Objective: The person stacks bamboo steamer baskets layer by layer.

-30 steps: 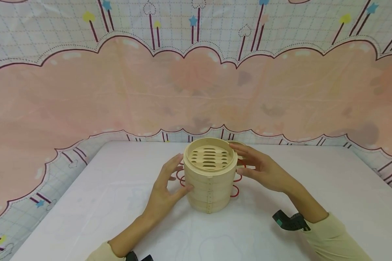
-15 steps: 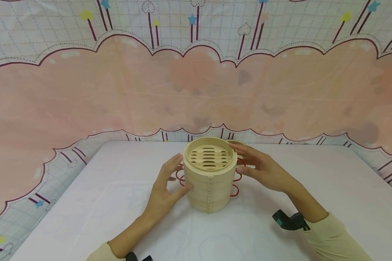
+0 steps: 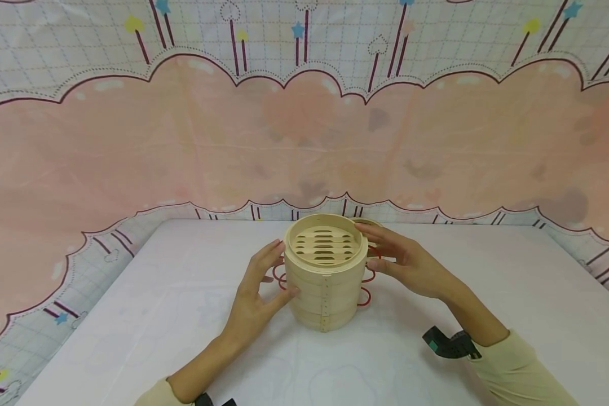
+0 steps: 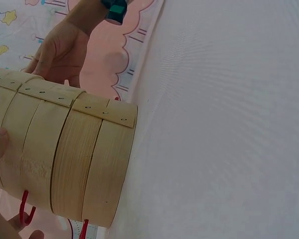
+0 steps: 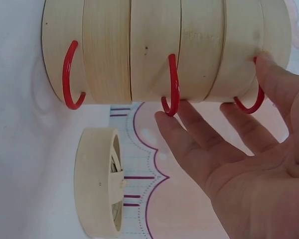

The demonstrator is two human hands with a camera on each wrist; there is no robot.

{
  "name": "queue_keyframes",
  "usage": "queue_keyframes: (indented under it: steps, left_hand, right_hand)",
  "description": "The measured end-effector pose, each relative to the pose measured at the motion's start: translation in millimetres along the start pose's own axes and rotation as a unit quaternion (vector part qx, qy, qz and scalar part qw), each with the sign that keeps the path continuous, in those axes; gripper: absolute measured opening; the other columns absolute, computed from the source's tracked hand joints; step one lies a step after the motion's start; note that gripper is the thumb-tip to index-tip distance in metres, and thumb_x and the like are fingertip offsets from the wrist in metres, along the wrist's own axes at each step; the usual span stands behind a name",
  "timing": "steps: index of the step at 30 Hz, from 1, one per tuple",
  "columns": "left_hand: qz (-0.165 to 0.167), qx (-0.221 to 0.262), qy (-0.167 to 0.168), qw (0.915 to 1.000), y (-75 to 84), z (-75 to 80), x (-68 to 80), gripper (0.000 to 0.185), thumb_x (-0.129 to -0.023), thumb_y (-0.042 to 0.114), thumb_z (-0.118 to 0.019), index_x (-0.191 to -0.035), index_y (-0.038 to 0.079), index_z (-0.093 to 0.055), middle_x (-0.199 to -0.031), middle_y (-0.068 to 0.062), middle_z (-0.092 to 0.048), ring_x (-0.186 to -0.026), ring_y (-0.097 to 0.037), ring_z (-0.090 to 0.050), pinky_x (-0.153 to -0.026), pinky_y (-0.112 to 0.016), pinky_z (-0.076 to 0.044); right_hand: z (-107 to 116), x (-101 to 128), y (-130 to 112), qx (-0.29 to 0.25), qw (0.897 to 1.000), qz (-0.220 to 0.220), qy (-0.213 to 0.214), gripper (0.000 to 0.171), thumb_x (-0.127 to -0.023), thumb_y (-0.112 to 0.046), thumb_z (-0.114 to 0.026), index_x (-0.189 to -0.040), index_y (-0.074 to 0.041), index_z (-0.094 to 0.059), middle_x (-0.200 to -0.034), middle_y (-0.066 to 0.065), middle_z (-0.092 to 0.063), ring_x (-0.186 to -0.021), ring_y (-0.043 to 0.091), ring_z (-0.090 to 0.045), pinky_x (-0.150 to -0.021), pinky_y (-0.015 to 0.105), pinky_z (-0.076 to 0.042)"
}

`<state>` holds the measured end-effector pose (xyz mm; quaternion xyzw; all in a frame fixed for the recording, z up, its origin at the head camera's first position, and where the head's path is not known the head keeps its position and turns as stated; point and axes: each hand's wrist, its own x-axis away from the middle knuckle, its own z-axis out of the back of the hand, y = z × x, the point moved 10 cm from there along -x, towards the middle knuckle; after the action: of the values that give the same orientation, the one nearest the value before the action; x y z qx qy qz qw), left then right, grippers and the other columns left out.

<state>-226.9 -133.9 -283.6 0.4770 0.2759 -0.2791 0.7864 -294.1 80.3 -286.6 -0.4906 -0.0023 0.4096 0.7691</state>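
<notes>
Steamer stack upright on the table, your left hand and right hand spread-fingered at its sides; lift it high up only, and lower baskets, perhaps merely nested, could drop.

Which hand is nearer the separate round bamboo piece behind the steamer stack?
Right. The right hand is in front of the bamboo piece, apart from it; the left hand is across the steamer stack, on its left.

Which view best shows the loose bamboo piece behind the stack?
Right wrist: the loose bamboo piece shows unblocked, side-on. In the head view, the stack and right hand mostly hide it; the left wrist view lacks it.
</notes>
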Motion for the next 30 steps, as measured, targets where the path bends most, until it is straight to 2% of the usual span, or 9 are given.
queue_keyframes:
  steps: [14,18,23,26,30]
  left_hand:
    - [0.007,0.006,0.008,0.9999,0.0,0.0,-1.9,0.071,-0.075,-0.005,-0.076,-0.138,0.005,-0.043,-0.143,-0.016,-0.040,-0.111,-0.035,-0.052,-0.076,-0.043,-0.045]
    - [0.006,0.003,0.009,0.9999,-13.8,-3.1,0.2,0.074,-0.076,-0.002,-0.076,-0.141,0.011,-0.043,-0.146,-0.009,-0.038,-0.114,-0.031,-0.052,-0.077,-0.042,-0.045]
    - [0.017,-0.003,-0.007,0.9998,-32.1,-7.9,2.8,0.075,-0.080,0.006,-0.077,-0.144,0.021,-0.040,-0.149,0.002,-0.034,-0.117,-0.021,-0.050,-0.079,-0.039,-0.045]
    - [0.030,0.005,-0.017,0.9994,-36.7,-9.8,3.2,0.073,-0.083,0.011,-0.076,-0.145,0.023,-0.039,-0.149,0.004,-0.032,-0.119,-0.018,-0.049,-0.081,-0.038,-0.044]
    - [0.036,0.009,-0.019,0.9991,-37.6,-11.0,2.8,0.073,-0.083,0.011,-0.075,-0.145,0.024,-0.039,-0.150,0.005,-0.031,-0.119,-0.017,-0.049,-0.081,-0.039,-0.044]
  right_hand:
    - [0.6,-0.4,2.4,-0.002,1.000,-0.011,-0.002,0.062,-0.092,-0.001,-0.059,-0.148,-0.018,-0.037,-0.153,-0.004,-0.029,-0.119,0.021,-0.055,-0.091,0.034,-0.048]
    - [0.8,-1.8,2.4,-0.005,1.000,-0.006,-0.006,0.062,-0.093,0.000,-0.059,-0.148,-0.017,-0.036,-0.153,-0.002,-0.030,-0.120,0.023,-0.054,-0.093,0.035,-0.047]
    - [5.8,-2.1,4.0,0.010,1.000,-0.012,-0.011,0.058,-0.096,-0.003,-0.055,-0.148,-0.020,-0.036,-0.152,-0.003,-0.033,-0.125,0.024,-0.050,-0.093,0.035,-0.047]
    - [17.1,-1.2,8.7,0.009,1.000,-0.029,0.008,0.051,-0.099,-0.007,-0.051,-0.147,-0.019,-0.039,-0.148,0.000,-0.039,-0.122,0.023,-0.052,-0.090,0.036,-0.049]
    - [36.6,2.0,21.7,0.004,0.996,-0.062,0.058,0.042,-0.101,-0.015,-0.048,-0.143,-0.014,-0.045,-0.142,0.006,-0.046,-0.119,0.024,-0.055,-0.088,0.037,-0.049]
